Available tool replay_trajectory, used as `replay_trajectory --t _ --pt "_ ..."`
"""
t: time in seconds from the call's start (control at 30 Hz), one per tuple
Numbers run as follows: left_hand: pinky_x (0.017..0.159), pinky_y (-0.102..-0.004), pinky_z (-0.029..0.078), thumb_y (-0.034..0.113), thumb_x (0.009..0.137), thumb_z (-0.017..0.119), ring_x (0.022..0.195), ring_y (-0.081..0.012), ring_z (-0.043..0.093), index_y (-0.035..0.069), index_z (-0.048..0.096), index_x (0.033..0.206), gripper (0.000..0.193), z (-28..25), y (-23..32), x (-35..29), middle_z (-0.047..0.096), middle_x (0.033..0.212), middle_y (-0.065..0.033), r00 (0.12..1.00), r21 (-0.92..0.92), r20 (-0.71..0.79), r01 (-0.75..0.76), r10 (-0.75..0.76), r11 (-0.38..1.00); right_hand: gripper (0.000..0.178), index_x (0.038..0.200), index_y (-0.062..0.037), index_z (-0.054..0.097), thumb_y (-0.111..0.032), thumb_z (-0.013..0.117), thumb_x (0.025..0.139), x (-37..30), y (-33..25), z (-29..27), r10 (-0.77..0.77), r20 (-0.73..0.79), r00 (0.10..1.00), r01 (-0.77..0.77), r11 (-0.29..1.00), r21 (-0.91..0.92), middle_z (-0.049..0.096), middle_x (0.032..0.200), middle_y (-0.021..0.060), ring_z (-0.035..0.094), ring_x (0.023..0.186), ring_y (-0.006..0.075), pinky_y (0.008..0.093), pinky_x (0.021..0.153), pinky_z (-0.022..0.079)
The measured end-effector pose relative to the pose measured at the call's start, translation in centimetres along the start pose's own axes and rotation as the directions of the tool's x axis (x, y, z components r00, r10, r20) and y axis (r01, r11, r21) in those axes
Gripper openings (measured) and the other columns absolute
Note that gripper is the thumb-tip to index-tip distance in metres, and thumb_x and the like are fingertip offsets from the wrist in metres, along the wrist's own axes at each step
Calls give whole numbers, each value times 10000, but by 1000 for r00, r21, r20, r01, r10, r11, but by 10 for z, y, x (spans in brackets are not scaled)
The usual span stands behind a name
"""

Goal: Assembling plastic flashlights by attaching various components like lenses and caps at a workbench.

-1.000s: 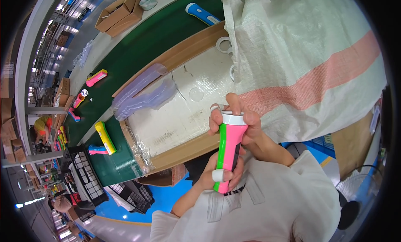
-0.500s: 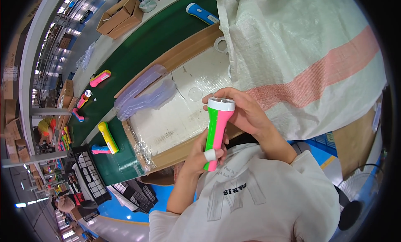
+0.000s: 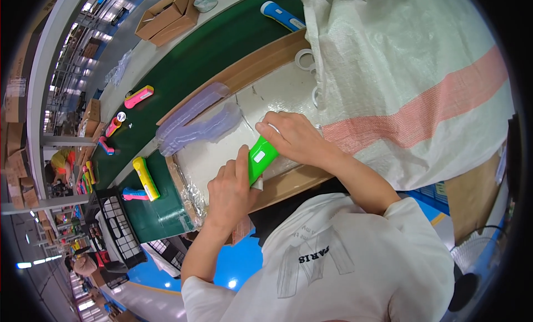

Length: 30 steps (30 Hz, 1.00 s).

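Note:
Both my hands hold a green-and-pink flashlight (image 3: 261,160) above the work surface. It is tilted, and its green side with a white switch faces up. My right hand (image 3: 291,137) is closed over the white head end, which it mostly hides. My left hand (image 3: 227,189) wraps round the lower body, and the pink side is hidden. Beneath is a shallow cardboard tray (image 3: 277,195) with a whitish bottom. Clear purple-tinted plastic sleeves (image 3: 208,125) lie at its left end, left of my hands.
A white woven sack (image 3: 400,83) with a pink stripe covers the right side. On the green belt (image 3: 183,58) lie a blue flashlight (image 3: 282,15), a yellow flashlight (image 3: 145,179) and several others. An open cardboard box (image 3: 167,16) stands at the back. Black crates (image 3: 119,227) stand at left.
The flashlight has turned from nearly upright to tilted, green side up. My right hand has closed over its head, and my left hand has moved left and up, now palm down.

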State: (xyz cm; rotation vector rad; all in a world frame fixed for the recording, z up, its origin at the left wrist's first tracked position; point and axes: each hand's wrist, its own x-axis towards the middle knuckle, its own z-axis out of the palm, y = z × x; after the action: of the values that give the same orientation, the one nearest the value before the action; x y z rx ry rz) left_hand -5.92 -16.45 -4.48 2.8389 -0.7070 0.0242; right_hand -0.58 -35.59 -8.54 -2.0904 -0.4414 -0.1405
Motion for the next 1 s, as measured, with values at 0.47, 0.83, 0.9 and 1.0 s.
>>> replay_trajectory --t 0.47,0.83,0.9,1.0 --pt "747 -328 461 183 718 769 779 -179 557 10 504 1210 585 -48 -70 -10 593 840 -83 732 -663 681 602 23 444 338 1206 -81 484 -298 491 947 9 -4 29 158 322 933 -357 316 879 610 956 81 588 811 136 285 661 491" --pt "773 -300 445 154 697 765 824 -156 542 21 512 1205 583 -27 -82 -32 588 888 -51 830 -683 528 542 -182 490 406 754 -61 570 -379 461 982 9 11 36 310 490 815 -501 -48 864 620 753 95 616 674 221 318 543 488" --pt "755 -287 447 138 707 758 810 -140 540 21 512 1199 562 -20 -82 -39 583 877 -37 837 -725 507 543 -205 424 448 720 -44 565 -379 442 990 9 10 38 298 462 835 -483 -5 876 624 777 108 607 665 213 314 550 487" --pt "712 -262 449 111 724 744 780 -109 538 22 514 1182 520 -12 -84 -43 577 855 -18 841 -778 487 541 -236 321 506 710 -7 576 -382 404 1002 8 8 39 305 439 845 -479 71 875 622 822 147 578 639 192 298 576 485"
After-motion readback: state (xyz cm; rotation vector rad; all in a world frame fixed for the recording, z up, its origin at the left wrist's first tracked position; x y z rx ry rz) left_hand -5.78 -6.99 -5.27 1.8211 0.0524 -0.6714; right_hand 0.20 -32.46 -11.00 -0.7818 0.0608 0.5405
